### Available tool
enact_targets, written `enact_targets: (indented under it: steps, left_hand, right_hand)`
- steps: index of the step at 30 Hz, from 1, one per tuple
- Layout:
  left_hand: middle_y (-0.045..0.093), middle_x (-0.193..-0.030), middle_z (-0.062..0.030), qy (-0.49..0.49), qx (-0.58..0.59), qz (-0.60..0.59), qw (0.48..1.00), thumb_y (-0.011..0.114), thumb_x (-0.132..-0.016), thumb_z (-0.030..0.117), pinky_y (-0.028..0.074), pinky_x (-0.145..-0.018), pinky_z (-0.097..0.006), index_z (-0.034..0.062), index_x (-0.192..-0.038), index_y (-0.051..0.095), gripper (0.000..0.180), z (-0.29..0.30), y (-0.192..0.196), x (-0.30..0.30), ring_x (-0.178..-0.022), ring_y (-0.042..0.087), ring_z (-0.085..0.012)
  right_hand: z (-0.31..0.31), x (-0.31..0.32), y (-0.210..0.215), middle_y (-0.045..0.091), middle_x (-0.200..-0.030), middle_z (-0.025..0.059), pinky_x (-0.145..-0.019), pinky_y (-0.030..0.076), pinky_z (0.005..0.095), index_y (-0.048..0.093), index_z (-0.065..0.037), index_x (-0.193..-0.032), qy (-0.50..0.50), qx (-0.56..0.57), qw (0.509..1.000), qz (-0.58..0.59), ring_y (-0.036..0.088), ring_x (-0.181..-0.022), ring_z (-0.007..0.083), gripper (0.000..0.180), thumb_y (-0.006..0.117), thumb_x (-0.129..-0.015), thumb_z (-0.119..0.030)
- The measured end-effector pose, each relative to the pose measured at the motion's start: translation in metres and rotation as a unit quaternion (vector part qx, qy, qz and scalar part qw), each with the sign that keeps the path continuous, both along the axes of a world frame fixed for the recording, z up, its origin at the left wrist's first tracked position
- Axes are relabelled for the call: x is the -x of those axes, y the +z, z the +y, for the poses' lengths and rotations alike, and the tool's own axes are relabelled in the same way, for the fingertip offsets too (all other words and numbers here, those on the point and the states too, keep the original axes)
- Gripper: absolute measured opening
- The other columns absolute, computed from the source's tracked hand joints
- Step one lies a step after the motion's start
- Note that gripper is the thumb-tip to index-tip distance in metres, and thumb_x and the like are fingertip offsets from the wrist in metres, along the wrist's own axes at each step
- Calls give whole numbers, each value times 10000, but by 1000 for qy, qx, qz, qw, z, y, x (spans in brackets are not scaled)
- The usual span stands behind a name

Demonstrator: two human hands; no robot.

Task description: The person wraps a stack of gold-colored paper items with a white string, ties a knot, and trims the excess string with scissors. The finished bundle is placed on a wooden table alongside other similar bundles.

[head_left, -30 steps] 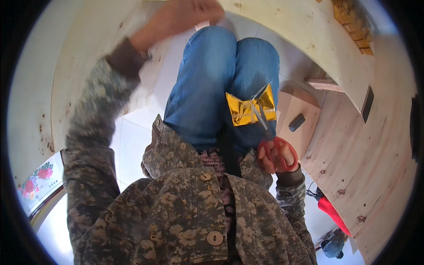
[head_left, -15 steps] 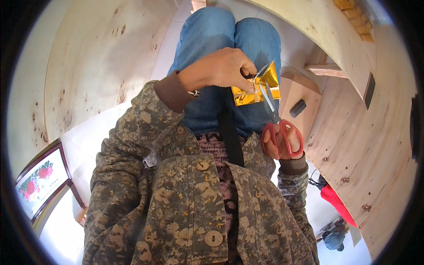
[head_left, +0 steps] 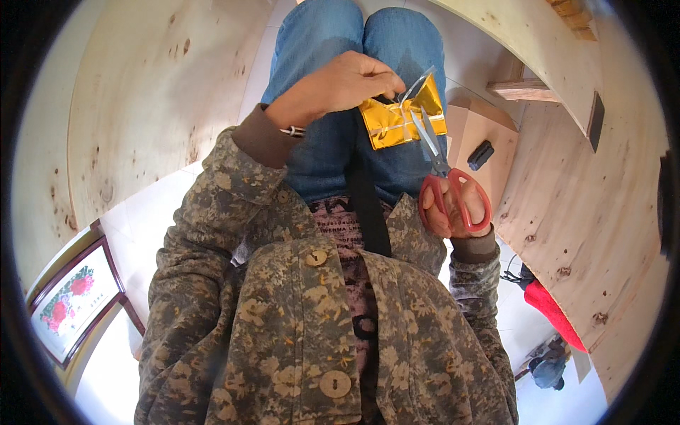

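Observation:
A shiny gold packet (head_left: 391, 133) rests on my jeans-covered lap, with a thin silvery ribbon (head_left: 406, 120) tied across it. The ribbon's loose end sticks up beside a raised gold flap. Closed in a pinch, my left hand (head_left: 360, 83) is at the packet's far left edge by the ribbon's knot; its fingertips are partly hidden. My right hand (head_left: 457, 205) holds red-handled scissors (head_left: 439, 164), with fingers through the loops. The scissor blades are slightly apart and point away from me, their tips over the right part of the packet.
A cardboard box (head_left: 489, 124) with a small black object (head_left: 481, 155) on it stands right of my knees. Pale wooden panels (head_left: 142, 92) rise on both sides. A framed flower picture (head_left: 74, 301) is at lower left, and a red cloth-like thing (head_left: 552, 312) at lower right.
My left thumb has come off the packet's top, and the left hand has shifted to its far left edge. The scissors still point at the packet. The whole view has shifted slightly.

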State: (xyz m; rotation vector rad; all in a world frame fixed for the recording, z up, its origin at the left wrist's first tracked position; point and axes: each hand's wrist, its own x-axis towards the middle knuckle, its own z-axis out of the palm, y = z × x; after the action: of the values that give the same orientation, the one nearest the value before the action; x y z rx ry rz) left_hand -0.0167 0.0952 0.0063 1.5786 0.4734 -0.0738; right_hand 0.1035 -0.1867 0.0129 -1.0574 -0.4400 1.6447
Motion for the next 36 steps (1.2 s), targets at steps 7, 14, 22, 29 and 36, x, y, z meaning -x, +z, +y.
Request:
enact_targets:
  steps: [7, 14, 22, 29, 36]
  left_hand:
    - [666, -968, -94, -130, -280, -93, 947, 799, -751, 193, 492, -785, -291, 0, -1123, 694, 432, 6, 13, 13, -878, 614, -198]
    - [676, -952, -85, -108, -109, 25, 988, 793, -786, 243, 483, -728, -272, 3, -1089, 718, 393, -2, 4, -11, -848, 612, -146]
    - [651, -1028, -103, -159, -263, -105, 946, 787, -753, 157, 517, -809, -320, 18, -1178, 680, 460, 11, 9, 14, -923, 640, -200]
    - [638, -1044, -125, -213, -226, -74, 948, 782, -750, 146, 503, -838, -324, 16, -1187, 674, 468, 15, 5, 8, -939, 631, -230]
    - [669, -969, -110, -225, -170, -51, 958, 759, -818, 179, 512, -745, -302, -20, -1172, 672, 416, 15, 9, 1, -848, 635, -171]
  right_hand:
    - [-2, 1, 3, 479, -515, 28, -416, 316, 229, 597, 26, -958, -3, 20, 1000, 14, 405, -402, 112, 893, 296, -880, -812]
    - [-2, 3, 3, 471, -510, 23, -410, 317, 229, 598, 24, -935, -11, 22, 1000, 9, 392, -385, 113, 882, 285, -893, -799]
    - [-2, 0, -2, 484, -516, 34, -406, 319, 243, 604, 32, -959, -12, 10, 1000, 23, 406, -392, 121, 883, 294, -897, -792]
    - [-3, 0, -5, 500, -525, 47, -396, 322, 247, 606, 39, -965, -20, 7, 999, 44, 406, -393, 126, 881, 317, -893, -790]
    - [-3, -2, -6, 507, -521, 50, -395, 330, 240, 606, 39, -971, -11, 12, 999, 41, 412, -389, 119, 887, 325, -884, -798]
